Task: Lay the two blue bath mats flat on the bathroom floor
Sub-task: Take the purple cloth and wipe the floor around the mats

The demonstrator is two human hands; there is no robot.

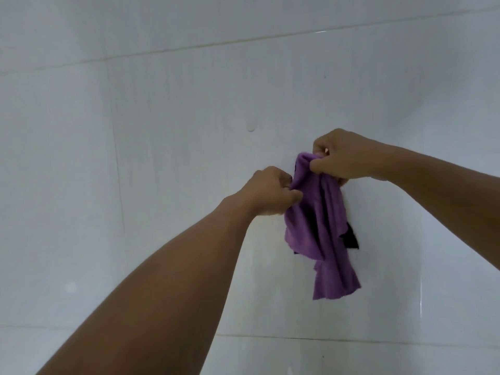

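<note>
A purple cloth (pixel 322 226) hangs bunched against the white tiled wall, its lower corner drooping to the right. My left hand (pixel 270 194) pinches its left edge. At the top of the cloth my right hand (pixel 346 155) grips the fabric. Something black (pixel 350 238) shows behind the cloth at its right side. No blue bath mat and no floor are in view.
The white tiled wall (pixel 162 131) fills the whole view, with grout lines crossing it. A small clear bump (pixel 62 128) sits on the wall to the left of my hands.
</note>
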